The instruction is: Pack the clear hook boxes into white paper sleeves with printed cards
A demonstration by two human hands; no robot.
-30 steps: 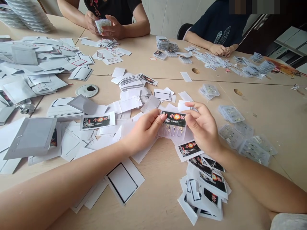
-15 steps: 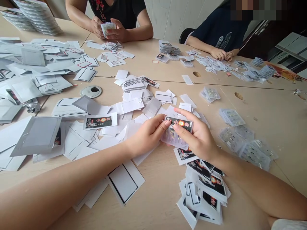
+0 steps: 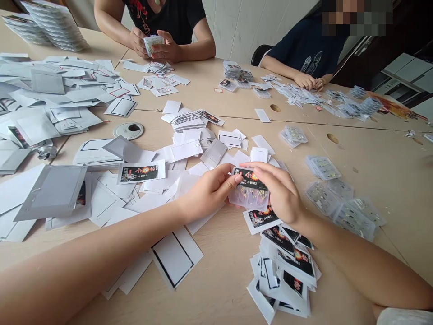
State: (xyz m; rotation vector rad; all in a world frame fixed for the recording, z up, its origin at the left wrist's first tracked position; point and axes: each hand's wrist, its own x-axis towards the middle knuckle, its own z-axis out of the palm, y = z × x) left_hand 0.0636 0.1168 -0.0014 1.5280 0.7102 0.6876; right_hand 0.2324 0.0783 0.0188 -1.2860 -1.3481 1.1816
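A small clear plastic box (image 3: pixel 249 198) with several fish hooks inside is held in front of me. Across its upper part lies a black printed label (image 3: pixel 252 182). My left hand (image 3: pixel 209 187) grips the box's left side, its thumb on the label's left end. My right hand (image 3: pixel 282 189) is closed around the right edge, fingers along the top and thumb over the label's right end. Its lower fingers are hidden. Below my right wrist spreads a pile of black printed labels (image 3: pixel 297 259) on white backing.
White paper pieces (image 3: pixel 172 151) cover the table's middle and left. Clear boxes of hooks (image 3: pixel 355 219) lie to the right. Across the table, one person holds a box (image 3: pixel 154 45); another person's hands (image 3: pixel 309 82) rest by scattered paper pieces. Packets (image 3: pixel 64 27) are stacked far left.
My right thumb has moved up from the label's middle to its top right, and the right fingers have drawn back along the box's upper edge. My left hand keeps its grip.
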